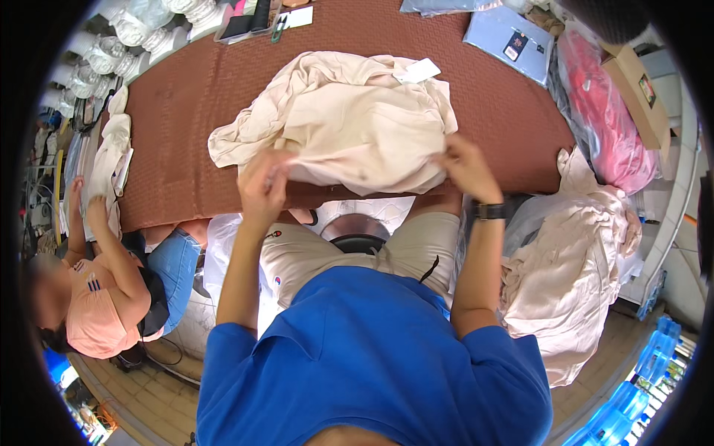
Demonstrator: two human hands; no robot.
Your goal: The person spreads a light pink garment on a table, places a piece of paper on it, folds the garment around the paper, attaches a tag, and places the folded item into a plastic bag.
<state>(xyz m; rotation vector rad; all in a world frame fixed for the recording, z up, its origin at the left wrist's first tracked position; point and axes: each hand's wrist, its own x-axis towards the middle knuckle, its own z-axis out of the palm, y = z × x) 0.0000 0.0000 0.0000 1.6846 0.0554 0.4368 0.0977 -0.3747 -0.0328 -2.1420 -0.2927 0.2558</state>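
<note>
A cream-coloured shirt [372,111] lies bunched on the brown table cover [513,111], with one sleeve reaching out to the left. A white paper tag [420,70] rests on its far right part. At the near left corner, my left hand [264,186] pinches the lower edge of the cloth, fingers closed and a little blurred. My right hand [470,171], with a black watch on the wrist, is closed on the same edge at the right. Between both hands the near edge is stretched and hangs at the table's front. Folds hide the rest of the shirt's shape.
A tray [223,37] of small items and green-handled snips [280,28] are at the far left. Folded blue packed clothing [509,44] lies far right. Piled pale garments [565,282] stand beside my right arm. A co-worker in a peach top [97,312] handles cloth on the left.
</note>
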